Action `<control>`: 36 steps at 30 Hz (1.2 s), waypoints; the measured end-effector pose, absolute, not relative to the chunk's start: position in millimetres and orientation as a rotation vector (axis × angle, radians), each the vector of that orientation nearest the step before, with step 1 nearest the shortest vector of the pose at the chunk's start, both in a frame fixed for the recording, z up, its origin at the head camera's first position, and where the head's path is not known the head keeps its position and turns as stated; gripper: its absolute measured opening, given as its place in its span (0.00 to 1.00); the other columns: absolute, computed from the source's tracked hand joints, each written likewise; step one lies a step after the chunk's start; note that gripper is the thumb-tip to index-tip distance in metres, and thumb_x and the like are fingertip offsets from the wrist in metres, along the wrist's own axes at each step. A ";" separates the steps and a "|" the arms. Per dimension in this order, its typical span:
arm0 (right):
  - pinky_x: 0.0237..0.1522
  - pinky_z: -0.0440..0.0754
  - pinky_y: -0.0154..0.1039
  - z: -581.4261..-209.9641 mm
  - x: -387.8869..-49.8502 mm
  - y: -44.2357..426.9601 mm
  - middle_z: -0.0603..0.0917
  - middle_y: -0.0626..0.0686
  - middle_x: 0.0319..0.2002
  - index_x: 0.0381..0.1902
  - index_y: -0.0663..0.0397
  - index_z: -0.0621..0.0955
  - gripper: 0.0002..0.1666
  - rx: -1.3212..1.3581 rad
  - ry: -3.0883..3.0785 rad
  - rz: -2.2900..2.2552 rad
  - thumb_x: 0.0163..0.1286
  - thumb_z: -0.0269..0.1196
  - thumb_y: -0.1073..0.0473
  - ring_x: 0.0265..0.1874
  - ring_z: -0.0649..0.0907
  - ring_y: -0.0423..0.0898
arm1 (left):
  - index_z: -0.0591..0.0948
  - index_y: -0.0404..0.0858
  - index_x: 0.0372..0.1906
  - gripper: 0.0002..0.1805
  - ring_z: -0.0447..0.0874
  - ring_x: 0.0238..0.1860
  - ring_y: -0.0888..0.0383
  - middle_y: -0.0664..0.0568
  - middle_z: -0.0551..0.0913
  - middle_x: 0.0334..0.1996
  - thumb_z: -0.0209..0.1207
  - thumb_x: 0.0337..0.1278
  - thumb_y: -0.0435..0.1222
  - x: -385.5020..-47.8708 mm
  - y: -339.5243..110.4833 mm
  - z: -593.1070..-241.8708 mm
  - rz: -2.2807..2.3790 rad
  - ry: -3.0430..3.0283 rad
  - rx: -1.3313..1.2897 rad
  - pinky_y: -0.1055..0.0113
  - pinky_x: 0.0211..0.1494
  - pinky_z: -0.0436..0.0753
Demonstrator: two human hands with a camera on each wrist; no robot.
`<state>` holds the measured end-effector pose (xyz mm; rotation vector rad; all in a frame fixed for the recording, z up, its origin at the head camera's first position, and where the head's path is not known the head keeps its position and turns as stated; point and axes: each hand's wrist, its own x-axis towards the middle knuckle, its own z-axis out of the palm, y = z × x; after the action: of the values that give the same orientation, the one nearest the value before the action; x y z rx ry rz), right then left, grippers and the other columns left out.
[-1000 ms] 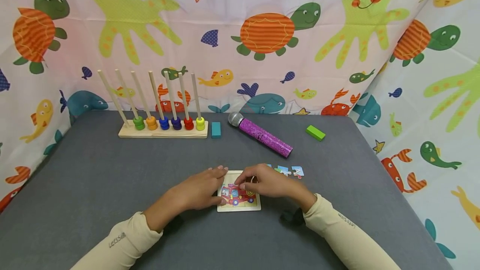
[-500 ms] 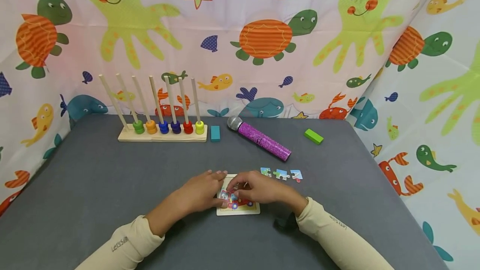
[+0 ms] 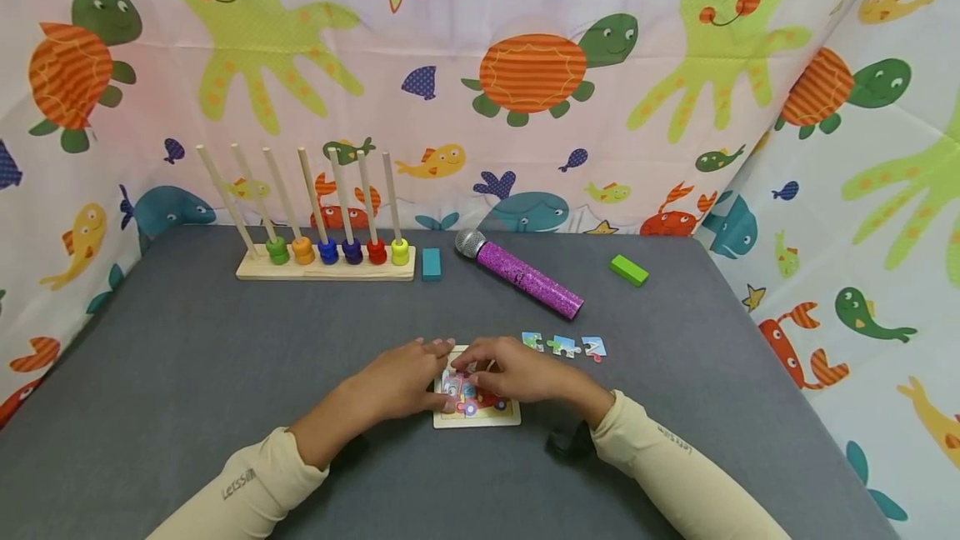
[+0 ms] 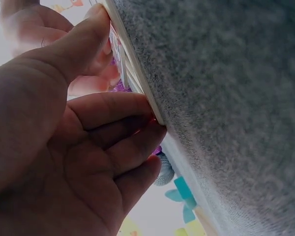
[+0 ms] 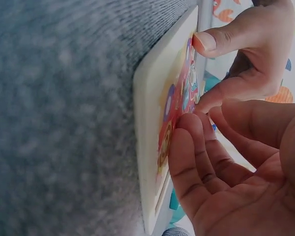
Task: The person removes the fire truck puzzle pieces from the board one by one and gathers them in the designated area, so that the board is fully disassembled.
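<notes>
A small wooden jigsaw puzzle board (image 3: pixel 477 421) with a red vehicle picture lies flat on the table. My left hand (image 3: pixel 397 379) rests on its left side, thumb on the picture and fingertips against the edge; in the left wrist view those fingers (image 4: pixel 132 147) touch the board's rim. Over the upper middle of the picture, my right hand (image 3: pixel 517 369) has curled fingers and thumb at a puzzle piece (image 3: pixel 457 374), mostly hidden beneath them. In the right wrist view its fingers (image 5: pixel 184 157) touch the picture. Several loose puzzle pieces (image 3: pixel 563 346) lie behind the right hand.
Behind the puzzle lies a purple glittery microphone (image 3: pixel 528 278). A teal block (image 3: pixel 431 264) sits beside a wooden peg stand (image 3: pixel 322 272) with coloured rings at the back left. A green block (image 3: pixel 628 270) lies back right, before the printed curtain (image 3: pixel 442 65).
My right hand has shifted a little left over the board, uncovering the leftmost loose piece. The left hand stays at the board's left side. The head view tilts slightly.
</notes>
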<state>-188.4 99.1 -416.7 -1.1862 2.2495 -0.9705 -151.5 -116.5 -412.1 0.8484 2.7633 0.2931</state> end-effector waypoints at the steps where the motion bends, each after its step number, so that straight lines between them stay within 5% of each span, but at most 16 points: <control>1: 0.44 0.79 0.34 -416.2 -188.8 98.8 0.82 0.52 0.52 0.57 0.58 0.81 0.18 -1.189 2.252 -0.966 0.71 0.58 0.67 0.41 0.79 0.40 | 0.75 0.32 0.64 0.38 0.68 0.66 0.41 0.44 0.70 0.67 0.66 0.55 0.54 -151.2 -116.4 -412.1 0.287 2.763 0.846 0.49 0.67 0.66; 11: 0.42 0.80 0.34 -412.2 -189.8 95.9 0.81 0.50 0.48 0.57 0.57 0.81 0.19 -1.190 2.274 -0.932 0.70 0.61 0.66 0.38 0.79 0.40 | 0.74 0.33 0.65 0.39 0.69 0.66 0.42 0.44 0.69 0.67 0.65 0.55 0.54 -151.6 -115.6 -411.7 0.293 2.770 0.857 0.49 0.65 0.68; 21: 0.41 0.80 0.34 -419.5 -190.4 94.9 0.82 0.46 0.39 0.44 0.56 0.83 0.08 -1.211 2.251 -0.998 0.69 0.61 0.67 0.36 0.79 0.38 | 0.77 0.31 0.62 0.37 0.69 0.66 0.44 0.43 0.70 0.67 0.66 0.55 0.53 -152.0 -117.1 -412.9 0.268 2.779 0.885 0.51 0.67 0.67; 36: 0.37 0.80 0.39 -410.9 -199.1 111.9 0.82 0.45 0.36 0.49 0.59 0.83 0.12 -1.129 2.370 -1.101 0.72 0.59 0.66 0.32 0.78 0.42 | 0.71 0.28 0.66 0.42 0.64 0.69 0.47 0.42 0.65 0.70 0.62 0.58 0.55 -147.5 -116.3 -411.1 0.165 2.758 0.947 0.51 0.71 0.59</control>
<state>-199.1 111.9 -410.9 -1.1290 2.3696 -1.1015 -147.5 -116.3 -411.1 0.9470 2.7577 0.1650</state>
